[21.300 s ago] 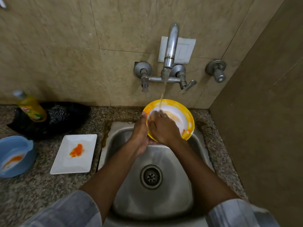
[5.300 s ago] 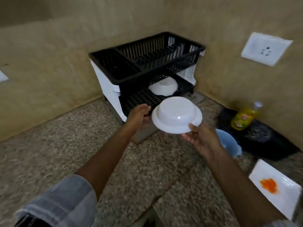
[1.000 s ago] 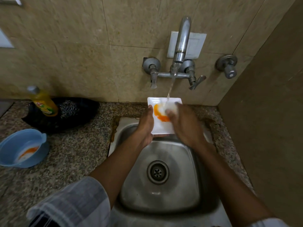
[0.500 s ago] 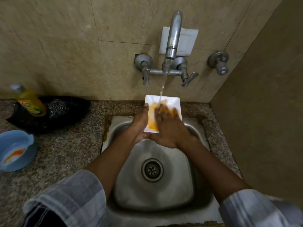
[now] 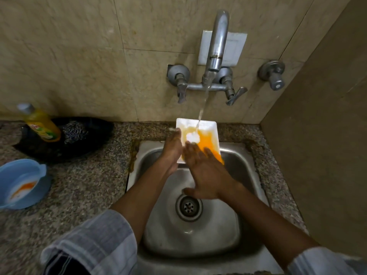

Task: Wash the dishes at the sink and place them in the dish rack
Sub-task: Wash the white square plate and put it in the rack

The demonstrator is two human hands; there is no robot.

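1 square plate (image 5: 200, 128) | left hand (image 5: 172, 150) grip: grasping plate edge | right hand (image 5: 206, 171) grip: released, flat on plate

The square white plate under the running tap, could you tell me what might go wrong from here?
1. The left hand alone grips the square white plate by its edge; wet, it could slip into the sink.
2. The right hand rubs with flat fingers, so orange sauce may smear, not rinse off.
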